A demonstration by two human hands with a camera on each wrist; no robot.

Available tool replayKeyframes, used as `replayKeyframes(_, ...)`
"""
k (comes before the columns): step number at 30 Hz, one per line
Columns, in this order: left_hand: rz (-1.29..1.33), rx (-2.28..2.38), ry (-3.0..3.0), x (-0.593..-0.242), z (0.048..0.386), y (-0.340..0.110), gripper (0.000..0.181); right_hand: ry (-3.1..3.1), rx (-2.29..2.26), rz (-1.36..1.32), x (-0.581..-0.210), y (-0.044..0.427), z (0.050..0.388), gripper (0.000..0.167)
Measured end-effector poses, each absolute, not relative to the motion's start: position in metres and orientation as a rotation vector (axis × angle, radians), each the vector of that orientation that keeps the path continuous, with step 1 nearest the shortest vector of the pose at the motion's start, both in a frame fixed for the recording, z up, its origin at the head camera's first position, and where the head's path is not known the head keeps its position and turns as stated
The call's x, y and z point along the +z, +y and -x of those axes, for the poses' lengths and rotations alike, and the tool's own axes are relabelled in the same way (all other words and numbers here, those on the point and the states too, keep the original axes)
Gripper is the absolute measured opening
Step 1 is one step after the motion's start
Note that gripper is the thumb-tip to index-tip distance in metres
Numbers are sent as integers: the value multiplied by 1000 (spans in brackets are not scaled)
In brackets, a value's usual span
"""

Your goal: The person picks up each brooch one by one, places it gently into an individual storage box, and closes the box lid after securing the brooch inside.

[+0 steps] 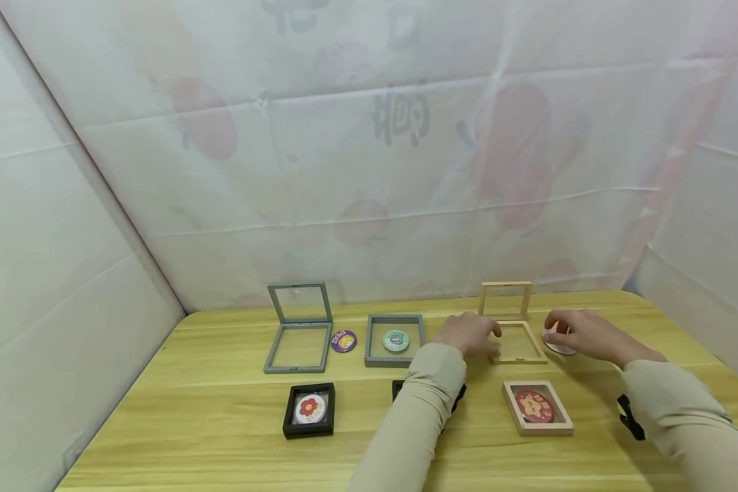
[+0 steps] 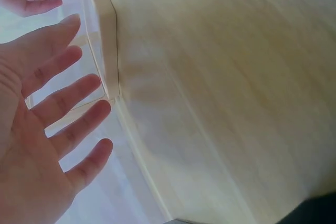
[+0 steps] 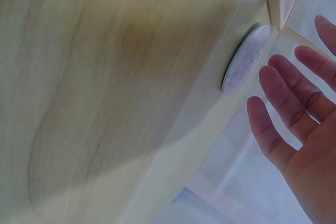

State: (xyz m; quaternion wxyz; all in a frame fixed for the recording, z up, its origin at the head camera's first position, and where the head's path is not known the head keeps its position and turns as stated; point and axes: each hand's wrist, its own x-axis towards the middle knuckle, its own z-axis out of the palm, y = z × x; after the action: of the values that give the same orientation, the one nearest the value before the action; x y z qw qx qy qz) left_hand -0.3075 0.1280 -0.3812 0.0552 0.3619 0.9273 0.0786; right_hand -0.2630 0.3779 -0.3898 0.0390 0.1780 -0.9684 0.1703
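Note:
An open beige display frame [image 1: 519,360] lies on the table at the back right, its hinged lid [image 1: 507,283] standing upright. My left hand [image 1: 469,335] is at the left side of its base, fingers spread and holding nothing; in the left wrist view those fingers appear close to the beige frame [image 2: 109,35]. Whether they touch it I cannot tell. Right of the frame, a pale pink round badge [image 1: 561,349] lies on the table, partly covered by my right hand [image 1: 584,333]. In the right wrist view the loose fingers are apart from the badge [image 3: 248,59].
Left of my hands are an open grey frame [image 1: 295,370], a purple badge [image 1: 344,341] and a grey frame [image 1: 395,363] with a teal badge. Nearer stand a black case [image 1: 308,430] and a beige case [image 1: 546,429], each with a badge. My left sleeve partly hides another black case [image 1: 397,388].

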Motion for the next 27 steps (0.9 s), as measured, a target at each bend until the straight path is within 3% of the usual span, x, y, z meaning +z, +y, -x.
replayKeyframes(6, -1109, 210, 2811, -384, 307, 126, 38, -2969, 515, -541, -392, 379, 264, 10)
replayKeyframes(14, -1107, 89, 2840, -383, 303, 126, 22, -2982, 532, -533, -393, 380, 262, 11)
replayKeyframes(27, -1050, 7, 2963, -385, 295, 118, 22, -2995, 566, -522, -390, 384, 261, 15)
